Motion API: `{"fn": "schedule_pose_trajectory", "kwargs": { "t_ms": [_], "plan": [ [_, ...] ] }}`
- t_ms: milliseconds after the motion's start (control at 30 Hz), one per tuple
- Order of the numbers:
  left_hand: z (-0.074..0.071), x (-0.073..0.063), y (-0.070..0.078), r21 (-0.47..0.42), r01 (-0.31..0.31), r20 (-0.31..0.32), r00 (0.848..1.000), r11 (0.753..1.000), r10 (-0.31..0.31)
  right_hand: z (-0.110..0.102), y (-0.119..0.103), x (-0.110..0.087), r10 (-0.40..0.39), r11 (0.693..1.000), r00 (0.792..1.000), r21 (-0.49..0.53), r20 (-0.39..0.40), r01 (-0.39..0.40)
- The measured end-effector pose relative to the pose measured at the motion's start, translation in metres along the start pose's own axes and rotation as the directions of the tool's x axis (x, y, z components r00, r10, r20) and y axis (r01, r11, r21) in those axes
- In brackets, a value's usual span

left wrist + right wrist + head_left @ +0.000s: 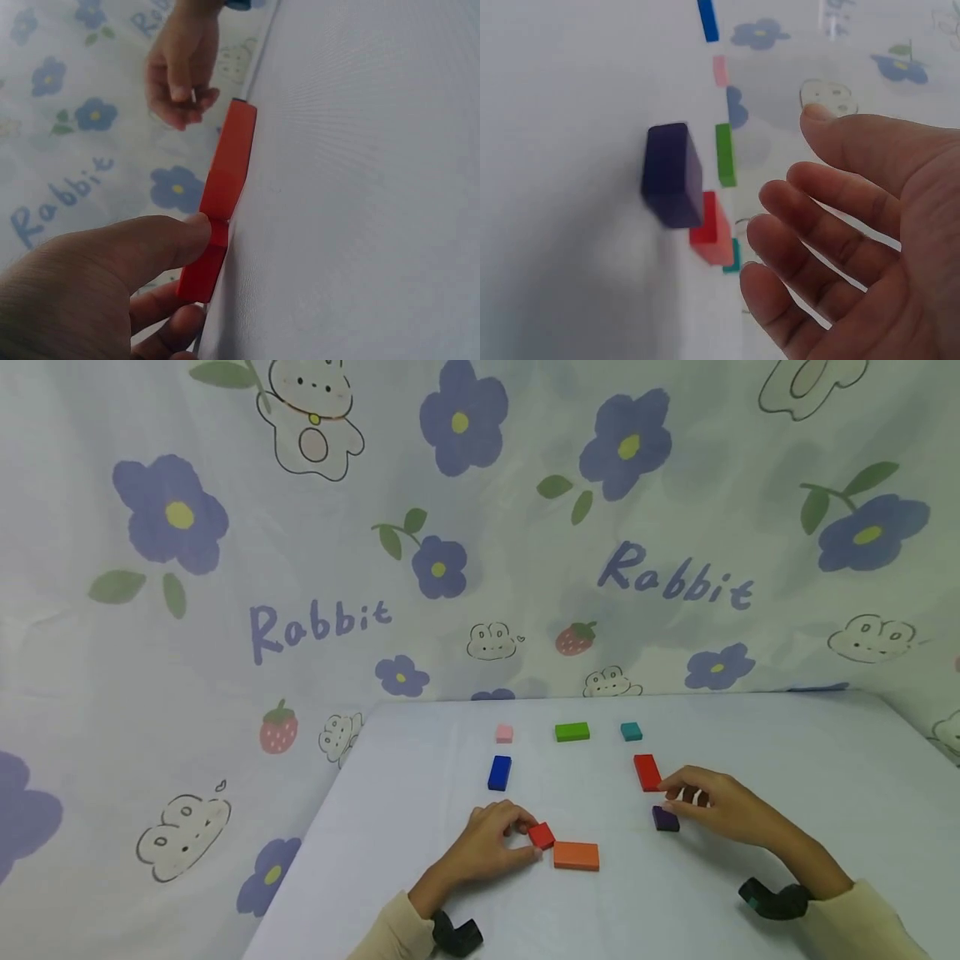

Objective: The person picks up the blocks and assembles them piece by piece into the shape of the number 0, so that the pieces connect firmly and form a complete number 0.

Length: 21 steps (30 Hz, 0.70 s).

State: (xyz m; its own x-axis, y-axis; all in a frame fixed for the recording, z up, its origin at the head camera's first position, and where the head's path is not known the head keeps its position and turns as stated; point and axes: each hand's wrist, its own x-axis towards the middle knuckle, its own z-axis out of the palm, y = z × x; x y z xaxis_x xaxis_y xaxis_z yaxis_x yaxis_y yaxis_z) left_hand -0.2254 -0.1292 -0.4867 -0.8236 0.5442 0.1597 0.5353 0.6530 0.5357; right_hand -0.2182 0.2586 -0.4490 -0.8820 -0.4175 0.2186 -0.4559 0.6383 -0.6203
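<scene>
My left hand (487, 849) pinches a small red block (541, 836) between thumb and fingers, low at the white table. That block meets the left end of an orange rectangular block (577, 856); in the left wrist view the two line up end to end. On the other side, my right hand (716, 806) hovers with relaxed, spread fingers and holds nothing. Closest to it are a dark purple block (673, 174) and a longer red block (648, 773), the purple one nearer to me. In the right wrist view the fingers stand apart from both.
Farther back on the white table (420, 777) lie a blue block (499, 773), a pink block (504, 733), a green block (572, 732) and a teal block (631, 732). A printed curtain (525, 527) hangs behind the table's far edge.
</scene>
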Motion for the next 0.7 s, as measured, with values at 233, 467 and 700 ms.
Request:
{"fn": "schedule_pose_trajectory", "kwargs": {
  "t_ms": [233,467,700],
  "plan": [
    [0.0,-0.001,-0.001,0.017,-0.017,-0.017,1.0,1.0,0.018,0.006,0.022,-0.011,0.073,0.997,0.997,0.0,0.004,-0.073],
    [0.001,-0.001,-0.002,0.021,-0.015,-0.018,1.0,1.0,0.015,0.011,0.029,-0.013,0.028,0.999,0.999,0.028,0.032,-0.029],
    [0.002,0.0,-0.001,0.015,0.001,-0.005,1.0,1.0,-0.001,0.011,0.029,-0.015,0.006,0.999,0.999,0.033,0.047,-0.008]
  ]
}}
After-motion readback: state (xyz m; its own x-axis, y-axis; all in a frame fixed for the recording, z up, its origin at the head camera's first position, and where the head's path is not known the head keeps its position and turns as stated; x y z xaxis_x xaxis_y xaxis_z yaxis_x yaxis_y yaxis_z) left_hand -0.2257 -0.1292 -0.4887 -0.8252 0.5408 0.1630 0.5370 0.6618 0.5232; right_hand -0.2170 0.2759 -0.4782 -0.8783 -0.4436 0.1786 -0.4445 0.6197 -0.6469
